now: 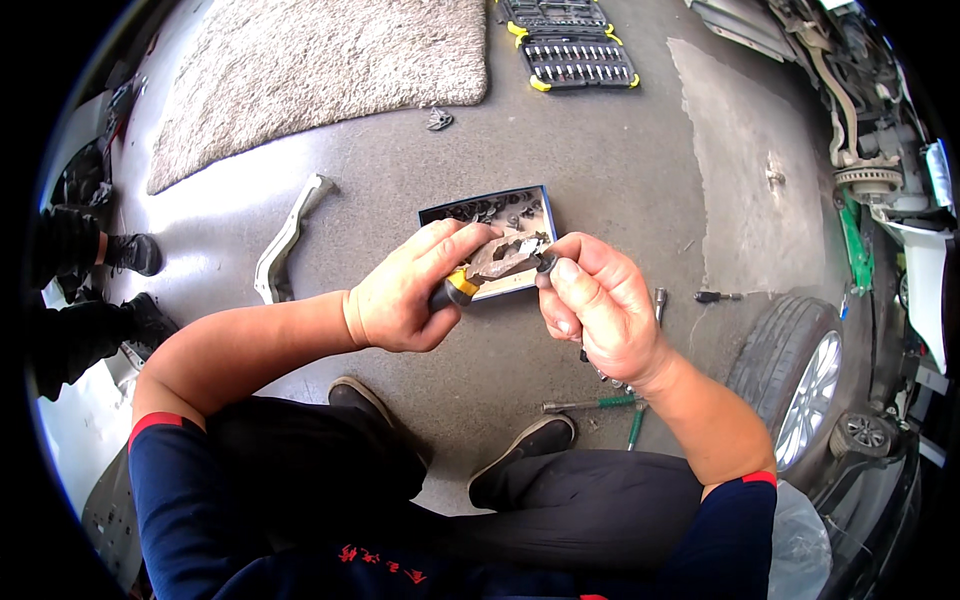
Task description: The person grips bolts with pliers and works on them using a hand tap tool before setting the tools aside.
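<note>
My left hand [415,285] is closed round the black and yellow handles of rusty metal pliers [503,257], whose jaws point right. Between the thumb and fingers of my right hand [608,308] is a small black part [546,263], pinched right at the tip of the jaws. I cannot make out its exact kind, nor whether the jaws grip it. Under both hands a shallow blue-edged box [549,212] sits on the floor, partly hidden by them. Several small dark pieces [485,210] lie along its far side.
A curved metal bar [290,240] lies to the left. Green-handled tools [600,403] and a black-handled tool [717,297] are at right, near a wheel [800,385]. Further off are a socket set [575,62] and a shaggy mat [330,60]. Another person's feet [135,255] stand at far left.
</note>
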Action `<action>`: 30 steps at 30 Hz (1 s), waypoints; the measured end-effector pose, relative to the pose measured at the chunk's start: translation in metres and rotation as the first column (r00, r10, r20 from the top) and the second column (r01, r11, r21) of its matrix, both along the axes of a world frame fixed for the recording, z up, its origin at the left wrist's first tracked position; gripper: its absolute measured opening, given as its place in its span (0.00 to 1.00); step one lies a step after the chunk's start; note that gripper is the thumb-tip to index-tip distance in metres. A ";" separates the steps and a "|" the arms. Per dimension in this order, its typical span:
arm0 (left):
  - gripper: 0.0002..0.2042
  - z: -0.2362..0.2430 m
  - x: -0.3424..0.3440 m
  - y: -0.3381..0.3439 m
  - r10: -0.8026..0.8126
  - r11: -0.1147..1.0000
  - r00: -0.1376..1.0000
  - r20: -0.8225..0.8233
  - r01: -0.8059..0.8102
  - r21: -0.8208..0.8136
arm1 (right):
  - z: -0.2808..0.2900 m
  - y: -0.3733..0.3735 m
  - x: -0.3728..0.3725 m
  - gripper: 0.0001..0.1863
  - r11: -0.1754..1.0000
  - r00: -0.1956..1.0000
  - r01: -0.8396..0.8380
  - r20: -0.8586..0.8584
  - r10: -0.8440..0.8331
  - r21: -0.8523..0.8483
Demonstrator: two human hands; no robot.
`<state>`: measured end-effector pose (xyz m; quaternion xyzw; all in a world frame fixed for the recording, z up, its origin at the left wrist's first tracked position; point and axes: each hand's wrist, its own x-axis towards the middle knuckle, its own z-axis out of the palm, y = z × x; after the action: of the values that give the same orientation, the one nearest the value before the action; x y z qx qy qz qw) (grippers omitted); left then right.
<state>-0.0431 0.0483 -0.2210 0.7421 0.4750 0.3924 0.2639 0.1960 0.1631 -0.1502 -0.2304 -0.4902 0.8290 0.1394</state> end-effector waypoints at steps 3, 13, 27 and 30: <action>0.44 -0.004 -0.002 -0.002 0.003 1.000 1.000 -0.014 -0.002 0.009 | 0.001 -0.001 0.001 0.10 0.997 1.000 -0.001 -0.008 0.000 -0.082; 0.41 0.002 -0.006 0.001 -0.108 0.994 0.993 0.055 0.109 -0.010 | -0.005 0.007 0.006 0.14 0.840 0.969 -0.243 -0.163 0.187 -0.485; 0.44 -0.014 -0.002 -0.007 -0.054 0.990 0.998 0.038 0.058 -0.128 | -0.018 0.001 -0.002 0.10 0.930 0.974 0.155 0.108 -0.201 0.333; 0.43 -0.018 0.003 -0.010 -0.013 0.988 1.000 0.027 0.017 -0.152 | -0.029 0.002 -0.003 0.11 0.909 0.965 0.181 0.113 -0.238 0.374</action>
<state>-0.0404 0.0386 -0.2393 0.7181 0.4946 0.3626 0.3291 0.1934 0.1649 -0.1795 -0.3163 -0.6157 0.6844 0.2291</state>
